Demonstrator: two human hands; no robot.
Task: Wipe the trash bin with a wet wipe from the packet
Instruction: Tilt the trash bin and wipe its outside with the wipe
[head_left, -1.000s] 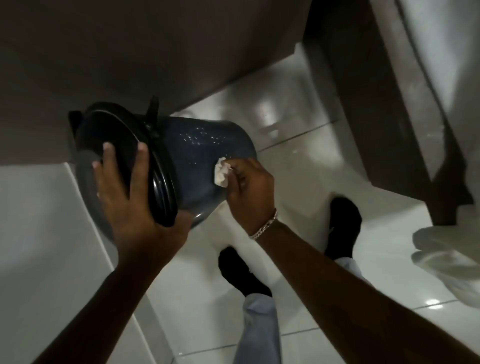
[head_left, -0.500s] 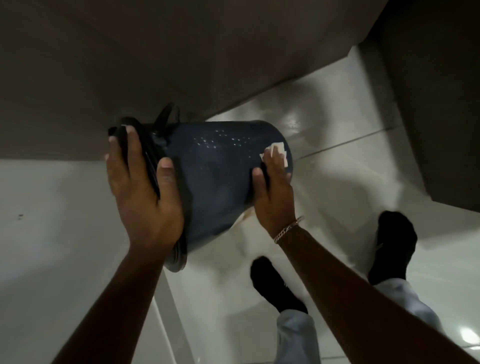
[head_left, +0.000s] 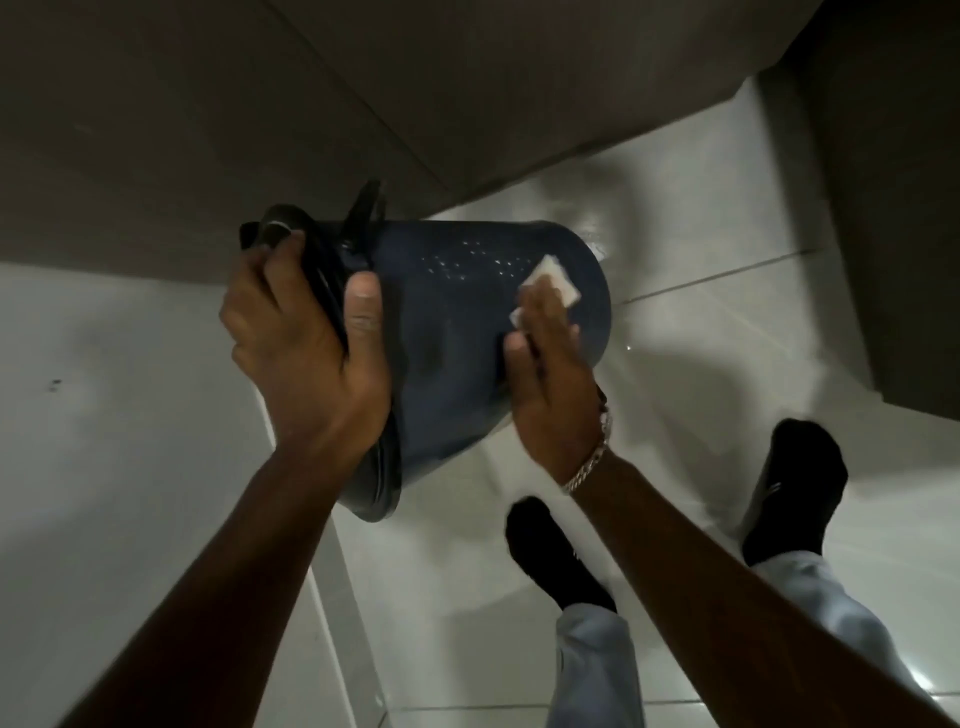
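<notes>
Grips tipped trash bin (head_left: 457, 322) at its rim with left hand (head_left: 306, 353), presses wet wipe (head_left: 553, 275) flat-fingered against its wall with right hand (head_left: 550, 384); likely light, stiff, slippery plastic.

No legible txt anywhere, trash bin (head_left: 457, 332) shows no readable label/brand, wet wipe (head_left: 553, 275) plain white, no nos./signs.

Tiled indoor room, glossy floor tiles (head_left: 701, 317)
</notes>
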